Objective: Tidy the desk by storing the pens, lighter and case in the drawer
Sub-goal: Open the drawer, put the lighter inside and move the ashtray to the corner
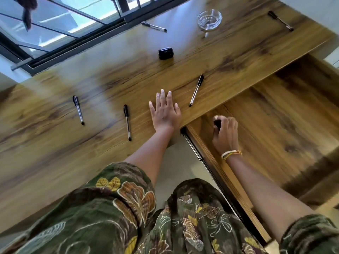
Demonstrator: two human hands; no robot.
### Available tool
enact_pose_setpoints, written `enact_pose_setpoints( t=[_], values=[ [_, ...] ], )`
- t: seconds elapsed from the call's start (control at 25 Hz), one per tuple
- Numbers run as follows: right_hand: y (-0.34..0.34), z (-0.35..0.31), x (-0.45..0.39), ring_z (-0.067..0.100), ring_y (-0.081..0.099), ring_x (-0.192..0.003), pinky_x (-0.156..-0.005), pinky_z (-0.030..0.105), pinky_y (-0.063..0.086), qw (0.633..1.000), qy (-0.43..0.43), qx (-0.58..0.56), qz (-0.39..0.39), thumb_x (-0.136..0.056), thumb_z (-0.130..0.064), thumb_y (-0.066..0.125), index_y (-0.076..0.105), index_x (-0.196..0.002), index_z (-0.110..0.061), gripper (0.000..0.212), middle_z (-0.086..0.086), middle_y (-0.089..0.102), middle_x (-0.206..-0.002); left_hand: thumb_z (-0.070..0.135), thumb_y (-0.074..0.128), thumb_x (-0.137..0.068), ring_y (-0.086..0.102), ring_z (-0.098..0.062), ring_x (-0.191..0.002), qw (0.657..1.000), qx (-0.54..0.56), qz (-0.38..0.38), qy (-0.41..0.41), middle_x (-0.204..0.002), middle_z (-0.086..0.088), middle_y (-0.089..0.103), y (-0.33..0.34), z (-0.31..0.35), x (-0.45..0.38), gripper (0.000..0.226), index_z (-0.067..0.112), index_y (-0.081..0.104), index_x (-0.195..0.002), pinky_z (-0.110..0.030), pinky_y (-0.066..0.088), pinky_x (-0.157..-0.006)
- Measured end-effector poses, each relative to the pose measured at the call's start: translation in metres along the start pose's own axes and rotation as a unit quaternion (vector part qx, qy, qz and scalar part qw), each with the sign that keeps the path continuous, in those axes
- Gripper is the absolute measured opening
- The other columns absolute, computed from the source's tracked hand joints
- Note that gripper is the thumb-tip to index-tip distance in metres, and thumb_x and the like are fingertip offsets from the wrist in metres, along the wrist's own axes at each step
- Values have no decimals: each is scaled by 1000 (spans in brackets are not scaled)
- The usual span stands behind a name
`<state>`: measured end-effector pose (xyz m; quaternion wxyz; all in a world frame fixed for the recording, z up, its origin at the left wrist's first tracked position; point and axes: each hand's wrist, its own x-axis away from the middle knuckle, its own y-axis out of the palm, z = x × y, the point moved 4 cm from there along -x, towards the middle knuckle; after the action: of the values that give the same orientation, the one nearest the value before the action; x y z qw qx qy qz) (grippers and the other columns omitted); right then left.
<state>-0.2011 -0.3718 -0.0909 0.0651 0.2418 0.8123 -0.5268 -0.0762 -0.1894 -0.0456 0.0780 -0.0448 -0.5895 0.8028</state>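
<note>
**Hand in the open drawer, pens on the desk**

A green flower-patterned garment (128, 208) is seen nearest the camera, with both bare forearms reaching out from it. The left hand (165, 112) is laid flat on the wooden desk (55, 143) at its front edge, fingers straight and spread, nothing grasped. The right hand (224, 132), with corded bracelets (231, 154) at the wrist, is held inside the open drawer (293, 125), fingers curled round a small dark object (217, 123) that is too blurred to be identified.

Five pens are left on the desk: one (196, 90) just right of the left hand, one (127, 122) just left of it, one (78, 110) further left, one (154, 26) near the window frame (73, 43), and one (280, 20) at the far right corner. The black case (165, 53) is set in the middle, well beyond the left hand. A glass ashtray (209, 19) is placed further back.
</note>
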Motion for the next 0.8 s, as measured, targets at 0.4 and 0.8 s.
enact_pose_setpoints(
  t=[0.4,0.8],
  values=[
    [24,29,16,35,57,-92,-73,42,48,963,196,-64,-172,-76,-19,74,45,-108,-6,46,17,61,-100,39,34,-95,10,-21,-150,1000,12,24,-5,-162,-3,17,0,-2,0,55,24,28,-148,-49,2,-121],
    [3,34,6,37,62,-102,-83,36,47,888,425,-169,-40,-89,-24,62,67,-103,-3,26,21,68,-105,43,25,-98,3,-21,-151,1000,-17,-10,9,-163,-2,8,-3,-5,3,58,25,17,-152,-49,-1,-121]
  ],
)
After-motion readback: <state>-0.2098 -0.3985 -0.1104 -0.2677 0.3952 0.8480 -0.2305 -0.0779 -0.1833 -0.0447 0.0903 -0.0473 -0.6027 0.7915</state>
